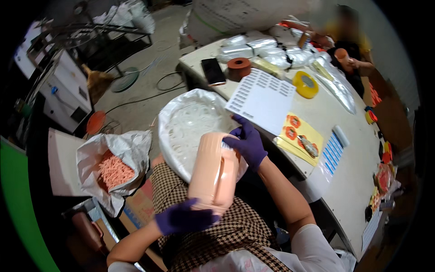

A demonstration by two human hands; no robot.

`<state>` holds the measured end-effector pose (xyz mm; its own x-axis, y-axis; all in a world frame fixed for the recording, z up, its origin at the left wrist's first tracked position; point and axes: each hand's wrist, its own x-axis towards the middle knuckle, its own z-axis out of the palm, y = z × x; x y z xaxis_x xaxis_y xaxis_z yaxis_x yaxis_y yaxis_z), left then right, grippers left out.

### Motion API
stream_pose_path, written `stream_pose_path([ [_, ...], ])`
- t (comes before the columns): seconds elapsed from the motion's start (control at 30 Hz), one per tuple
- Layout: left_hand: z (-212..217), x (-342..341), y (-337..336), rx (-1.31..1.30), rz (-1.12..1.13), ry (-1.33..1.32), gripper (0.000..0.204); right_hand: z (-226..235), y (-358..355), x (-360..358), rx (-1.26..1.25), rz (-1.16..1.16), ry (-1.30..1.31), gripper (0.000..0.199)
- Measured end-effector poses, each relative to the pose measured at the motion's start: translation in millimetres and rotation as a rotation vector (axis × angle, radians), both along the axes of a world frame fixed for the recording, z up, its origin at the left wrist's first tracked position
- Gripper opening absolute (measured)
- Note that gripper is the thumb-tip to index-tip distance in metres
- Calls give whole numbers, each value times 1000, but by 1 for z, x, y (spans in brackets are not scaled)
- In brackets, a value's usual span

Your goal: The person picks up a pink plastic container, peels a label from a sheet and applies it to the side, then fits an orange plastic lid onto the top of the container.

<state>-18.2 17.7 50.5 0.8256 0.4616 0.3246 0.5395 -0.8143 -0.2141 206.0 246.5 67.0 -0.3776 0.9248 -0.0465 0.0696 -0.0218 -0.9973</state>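
Note:
A peach plastic pitcher point(206, 170) with a long side handle is held tilted above my lap, between both hands. My left hand point(186, 217), in a purple glove, grips its lower end, with the fingers partly hidden beneath it. At the upper end my right hand point(248, 141), also gloved in purple, has its thumb and fingers on the rim. A small white printed label point(226, 145) shows beside the right thumb. Just beyond the pitcher stands a white sack point(168, 144) holding clear plastic ring-shaped pieces.
On the white table point(337, 192) at right lie label sheets point(263, 97), yellow sticker sheets point(297, 147), tape rolls point(305, 85), a phone point(213, 71) and clear bags point(267, 47). A sack of peach pieces point(115, 170) stands left. Another person's hand point(355, 63) holds a peach cup far right.

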Motion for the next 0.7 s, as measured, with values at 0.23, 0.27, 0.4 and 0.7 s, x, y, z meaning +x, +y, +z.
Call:
stream_pose_path([
  [0.23, 133, -61, 51, -204, 327, -1040, 19, 6, -122, 31, -637, -139, 810, 48],
  [0.27, 143, -60, 71, -306, 282, -1018, 16, -1, -145, 36, -684, -122, 802, 45],
  [0.4, 62, -61, 154, -808, 90, -885, 17, -38, -171, 92, -197, 459, -386, 38],
  [0.7, -42, -34, 178, -930, 371, -880, 37, 33, -35, 218, 629, -501, -778, 43],
])
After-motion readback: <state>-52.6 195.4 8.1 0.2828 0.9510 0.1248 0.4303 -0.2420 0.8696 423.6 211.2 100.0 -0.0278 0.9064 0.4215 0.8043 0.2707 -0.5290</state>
